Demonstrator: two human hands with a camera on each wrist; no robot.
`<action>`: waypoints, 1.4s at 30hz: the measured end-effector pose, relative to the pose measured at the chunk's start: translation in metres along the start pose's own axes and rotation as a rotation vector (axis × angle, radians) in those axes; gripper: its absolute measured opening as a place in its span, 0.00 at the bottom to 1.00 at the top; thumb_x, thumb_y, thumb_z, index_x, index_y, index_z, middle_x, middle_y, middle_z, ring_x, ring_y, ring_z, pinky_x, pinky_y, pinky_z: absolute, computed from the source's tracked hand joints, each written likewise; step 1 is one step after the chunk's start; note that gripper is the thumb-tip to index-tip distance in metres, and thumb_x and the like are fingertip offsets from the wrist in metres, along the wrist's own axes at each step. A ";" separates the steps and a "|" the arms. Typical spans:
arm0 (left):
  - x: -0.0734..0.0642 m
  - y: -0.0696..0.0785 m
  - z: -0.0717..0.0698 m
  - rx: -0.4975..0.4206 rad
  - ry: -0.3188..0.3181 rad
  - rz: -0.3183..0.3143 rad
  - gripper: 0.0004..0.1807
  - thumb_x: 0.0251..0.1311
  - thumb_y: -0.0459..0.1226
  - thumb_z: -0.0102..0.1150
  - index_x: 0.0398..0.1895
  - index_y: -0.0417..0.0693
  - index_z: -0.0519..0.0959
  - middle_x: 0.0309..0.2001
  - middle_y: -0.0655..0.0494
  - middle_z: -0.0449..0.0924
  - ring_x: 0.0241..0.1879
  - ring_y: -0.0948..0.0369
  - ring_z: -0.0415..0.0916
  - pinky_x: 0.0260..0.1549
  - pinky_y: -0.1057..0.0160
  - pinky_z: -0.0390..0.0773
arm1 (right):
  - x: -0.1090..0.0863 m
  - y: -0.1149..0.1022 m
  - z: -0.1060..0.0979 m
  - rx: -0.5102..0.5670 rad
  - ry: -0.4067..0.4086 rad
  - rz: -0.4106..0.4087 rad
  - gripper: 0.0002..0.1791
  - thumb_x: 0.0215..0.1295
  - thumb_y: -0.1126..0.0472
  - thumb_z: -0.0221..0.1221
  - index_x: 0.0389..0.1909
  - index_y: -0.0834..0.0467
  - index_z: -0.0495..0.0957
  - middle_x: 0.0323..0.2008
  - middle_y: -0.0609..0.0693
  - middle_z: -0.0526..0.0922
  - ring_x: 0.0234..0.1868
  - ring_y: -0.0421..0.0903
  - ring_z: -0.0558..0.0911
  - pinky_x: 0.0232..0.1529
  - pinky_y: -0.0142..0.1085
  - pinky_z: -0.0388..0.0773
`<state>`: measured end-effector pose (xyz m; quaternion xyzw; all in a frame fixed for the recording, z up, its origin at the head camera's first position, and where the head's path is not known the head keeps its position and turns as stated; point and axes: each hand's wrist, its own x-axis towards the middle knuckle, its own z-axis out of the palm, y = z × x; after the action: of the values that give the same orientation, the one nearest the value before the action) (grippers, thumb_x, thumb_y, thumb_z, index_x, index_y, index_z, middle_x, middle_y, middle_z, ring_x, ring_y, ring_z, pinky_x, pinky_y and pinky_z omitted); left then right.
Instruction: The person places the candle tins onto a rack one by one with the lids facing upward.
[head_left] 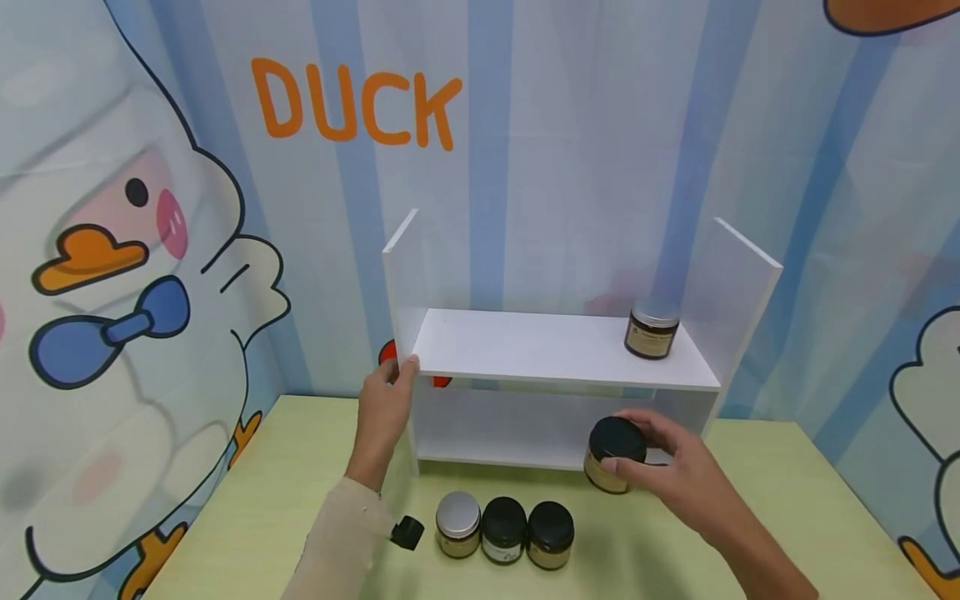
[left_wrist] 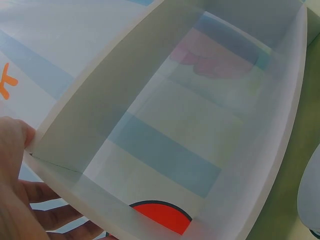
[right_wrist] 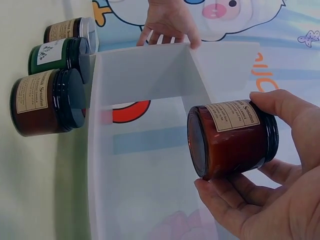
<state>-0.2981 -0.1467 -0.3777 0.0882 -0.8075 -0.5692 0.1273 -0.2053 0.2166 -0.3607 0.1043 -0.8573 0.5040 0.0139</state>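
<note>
My right hand (head_left: 675, 458) grips an amber glass jar (right_wrist: 235, 137) with a black lid and a tan label. In the head view this jar (head_left: 615, 454) is in front of the lower level of a white two-level shelf (head_left: 525, 342). My left hand (head_left: 384, 410) holds the shelf's left side panel at the height of the upper board, with the thumb on the front edge and the fingers (left_wrist: 57, 215) behind the panel. On the upper board, toward the right, stands a dark jar (head_left: 652, 332) with a silver lid.
In front of the shelf, a silver-lidded jar (head_left: 458, 523), a green jar with a black lid (head_left: 504, 530) and an amber jar with a black lid (head_left: 551, 535) stand in a row on the pale yellow-green table (head_left: 225, 500). Behind hangs a striped blue curtain (head_left: 570, 167) with duck drawings.
</note>
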 end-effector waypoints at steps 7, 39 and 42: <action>0.000 -0.001 0.000 0.002 -0.010 -0.013 0.36 0.72 0.61 0.45 0.69 0.44 0.71 0.63 0.45 0.74 0.58 0.47 0.71 0.61 0.40 0.72 | 0.004 -0.007 -0.004 -0.025 0.004 -0.008 0.34 0.60 0.47 0.71 0.67 0.48 0.73 0.57 0.54 0.81 0.57 0.55 0.77 0.43 0.43 0.79; 0.000 -0.001 0.000 -0.008 -0.005 0.015 0.35 0.73 0.59 0.45 0.68 0.43 0.71 0.62 0.45 0.74 0.57 0.47 0.71 0.59 0.40 0.73 | 0.023 -0.031 -0.018 -0.075 0.034 -0.085 0.34 0.63 0.47 0.69 0.68 0.50 0.71 0.57 0.56 0.81 0.58 0.54 0.77 0.45 0.43 0.77; 0.000 -0.001 0.000 -0.005 -0.003 0.014 0.34 0.72 0.59 0.45 0.68 0.43 0.72 0.61 0.45 0.75 0.56 0.47 0.71 0.59 0.40 0.73 | 0.025 -0.032 -0.019 -0.086 0.043 -0.086 0.34 0.63 0.46 0.69 0.68 0.49 0.72 0.57 0.55 0.81 0.58 0.55 0.77 0.46 0.43 0.77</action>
<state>-0.2983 -0.1469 -0.3791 0.0817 -0.8067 -0.5705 0.1304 -0.2249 0.2144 -0.3209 0.1296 -0.8723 0.4678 0.0585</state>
